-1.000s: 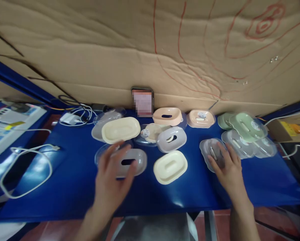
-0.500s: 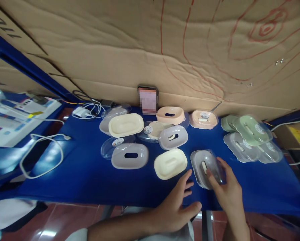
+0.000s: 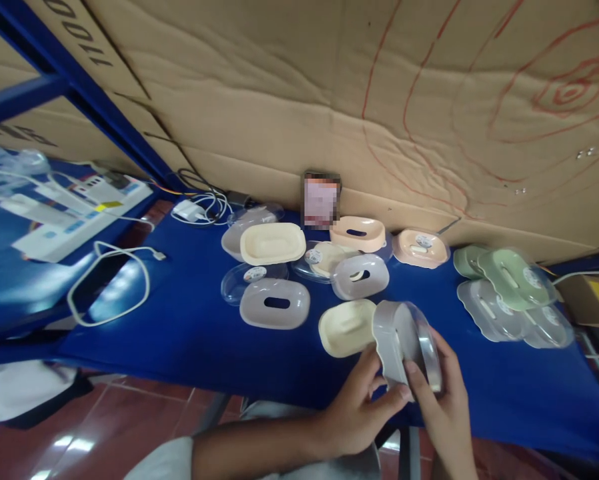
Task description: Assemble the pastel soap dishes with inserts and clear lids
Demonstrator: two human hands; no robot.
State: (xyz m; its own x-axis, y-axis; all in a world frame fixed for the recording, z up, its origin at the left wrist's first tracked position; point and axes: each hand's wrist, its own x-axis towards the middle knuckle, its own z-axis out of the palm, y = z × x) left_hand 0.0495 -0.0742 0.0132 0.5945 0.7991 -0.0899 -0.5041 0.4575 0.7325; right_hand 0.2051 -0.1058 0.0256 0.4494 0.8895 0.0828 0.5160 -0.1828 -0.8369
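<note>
A grey, wavy-edged soap dish point(image 3: 388, 343) with a clear domed lid is held tilted on its side above the front of the blue table. My left hand point(image 3: 362, 407) grips its lower left part, with the thumb across the near end and the fingers partly hidden behind it. From the right, my right hand point(image 3: 442, 397) is wrapped round the lid side, thumb pressed on the near face. Just behind it lies a cream oval tray point(image 3: 344, 327), partly covered by the dish. A grey slotted oval piece point(image 3: 277, 320) rests farther left.
Behind are a cream tray point(image 3: 273, 245), a grey slotted piece point(image 3: 362, 283), a peach slotted piece point(image 3: 358, 231) and a lidded peach dish point(image 3: 420, 252). Lidded green point(image 3: 517, 273) and grey dishes point(image 3: 487, 313) are stacked right. A phone point(image 3: 321, 202) leans on the cardboard; a white cable point(image 3: 147, 290) lies left.
The grey dish has been lifted off the table and tipped on its side. My left hand, open beside it before, has closed on it. The view has shifted, moving the scene rightward.
</note>
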